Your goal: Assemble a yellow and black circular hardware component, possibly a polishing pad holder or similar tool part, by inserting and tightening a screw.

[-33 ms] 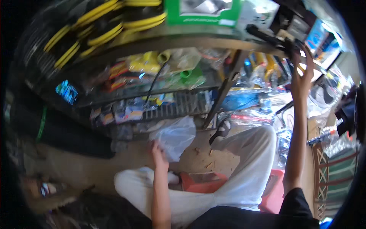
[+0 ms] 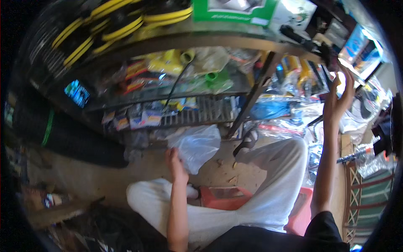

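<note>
A thin, clear plastic bag (image 2: 196,147) hangs above the floor in front of my knees, its near edge pinched in my left hand (image 2: 177,166). My right arm stretches far to the right. At its end my right hand (image 2: 339,101) is up by the shelf's front edge, thumb and fingers apart, with no object visible between them. Just beyond its fingertips a long black object (image 2: 304,40) lies along the upper shelf's edge; its kind is unclear. Whether the fingertips touch it cannot be made out.
Black-and-yellow rolls (image 2: 121,31) and a green box (image 2: 235,14) stand on the upper shelf (image 2: 226,41). Packaged goods fill the lower shelves. A dark roll (image 2: 67,134) lies at left. My legs straddle a red plastic stool (image 2: 224,197).
The view has shifted slightly, moving the shelf rightward in the picture. My right hand has drawn back a little from the black object. My left hand still holds the bag.
</note>
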Tool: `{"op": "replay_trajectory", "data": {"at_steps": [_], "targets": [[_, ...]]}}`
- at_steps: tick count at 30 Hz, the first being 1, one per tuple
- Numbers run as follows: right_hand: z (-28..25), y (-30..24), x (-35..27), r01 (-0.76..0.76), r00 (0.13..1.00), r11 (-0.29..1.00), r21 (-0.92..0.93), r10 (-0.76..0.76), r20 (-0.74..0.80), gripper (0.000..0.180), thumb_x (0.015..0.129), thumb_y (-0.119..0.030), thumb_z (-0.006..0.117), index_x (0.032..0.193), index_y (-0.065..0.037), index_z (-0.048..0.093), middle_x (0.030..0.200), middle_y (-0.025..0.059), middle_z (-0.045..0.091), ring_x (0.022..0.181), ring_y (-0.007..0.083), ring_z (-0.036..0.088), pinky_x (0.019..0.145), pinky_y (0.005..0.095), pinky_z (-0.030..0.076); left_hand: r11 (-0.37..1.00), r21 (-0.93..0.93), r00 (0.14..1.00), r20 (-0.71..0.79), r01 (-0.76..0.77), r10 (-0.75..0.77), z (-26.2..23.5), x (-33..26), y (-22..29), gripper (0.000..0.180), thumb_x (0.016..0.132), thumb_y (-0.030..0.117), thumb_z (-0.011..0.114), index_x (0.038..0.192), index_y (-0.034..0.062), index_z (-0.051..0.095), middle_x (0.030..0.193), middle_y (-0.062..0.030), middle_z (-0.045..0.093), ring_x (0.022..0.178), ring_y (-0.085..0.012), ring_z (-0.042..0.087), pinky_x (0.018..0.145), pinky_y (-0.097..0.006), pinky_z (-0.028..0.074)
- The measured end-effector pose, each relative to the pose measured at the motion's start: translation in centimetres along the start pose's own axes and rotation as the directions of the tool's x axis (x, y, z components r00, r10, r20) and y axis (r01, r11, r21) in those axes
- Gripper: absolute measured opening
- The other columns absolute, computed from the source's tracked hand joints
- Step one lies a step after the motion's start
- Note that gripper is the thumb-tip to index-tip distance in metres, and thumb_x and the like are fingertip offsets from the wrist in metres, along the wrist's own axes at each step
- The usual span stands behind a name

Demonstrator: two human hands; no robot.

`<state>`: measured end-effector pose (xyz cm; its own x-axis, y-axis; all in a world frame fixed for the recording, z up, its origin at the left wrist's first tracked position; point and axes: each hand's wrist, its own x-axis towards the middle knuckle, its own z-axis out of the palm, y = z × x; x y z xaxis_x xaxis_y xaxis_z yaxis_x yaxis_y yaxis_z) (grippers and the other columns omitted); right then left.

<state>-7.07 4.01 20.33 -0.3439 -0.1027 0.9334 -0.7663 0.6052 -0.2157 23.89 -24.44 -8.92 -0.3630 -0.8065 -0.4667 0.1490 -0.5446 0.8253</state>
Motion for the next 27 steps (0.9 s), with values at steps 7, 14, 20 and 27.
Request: {"op": "replay_trajectory", "data": {"at_steps": [7,14,20,27], "targets": [[5.9,-4.1,-23.5,-0.674,0.010,0.701,-0.232,0.323,0.946,0.062,0.101,-0.056,0.044,0.125,-0.002,0.063,0.118,0.0239,0.068,0.107,0.0364,0.066,0.092,0.0436,0.049,0.919,-0.085,0.877,0.277,-0.384,0.392,3.1,-3.0,0.9,0.018,0.089,0.021,0.056,0.098,0.0062,0.053,0.092,-0.0015,0.052,0.088,-0.0110,0.047,0.079,-0.027,0.036],[13.9,0.3,-34.7,-0.781,-0.579,-0.243,-0.575,-0.062,0.813,0.102,0.087,-0.086,0.028,0.150,-0.007,0.042,0.154,0.0154,0.043,0.138,0.0376,0.041,0.114,0.0506,0.033,0.954,-0.196,0.786,0.542,-0.227,0.299,0.6,-4.7,1.1,0.017,0.071,0.021,0.048,0.079,0.0079,0.043,0.074,-0.0033,0.044,0.071,-0.0137,0.041,0.068,-0.028,0.033],[14.5,0.4,-36.5,-0.877,-0.310,-0.324,-0.355,-0.182,0.933,0.063,0.101,-0.051,0.046,0.141,-0.002,0.052,0.138,0.0163,0.059,0.120,0.0315,0.061,0.107,0.0509,0.044,0.907,-0.015,0.625,0.721,-0.420,0.301,0.6,-4.1,0.7,0.015,0.072,0.017,0.046,0.066,0.0053,0.039,0.067,-0.0021,0.040,0.068,-0.0145,0.037,0.063,-0.028,0.029],[11.4,-4.3,-28.5,-0.983,-0.071,-0.184,-0.029,0.225,0.972,0.037,0.094,-0.005,0.057,0.131,-0.003,0.057,0.115,0.0083,0.067,0.103,0.0156,0.063,0.089,0.0303,0.051,0.310,0.704,0.767,0.612,-0.640,0.193,-5.1,0.8,1.4,0.022,0.095,0.006,0.049,0.114,0.0040,0.061,0.100,-0.0084,0.069,0.092,-0.0150,0.064,0.078,-0.028,0.050]]}}
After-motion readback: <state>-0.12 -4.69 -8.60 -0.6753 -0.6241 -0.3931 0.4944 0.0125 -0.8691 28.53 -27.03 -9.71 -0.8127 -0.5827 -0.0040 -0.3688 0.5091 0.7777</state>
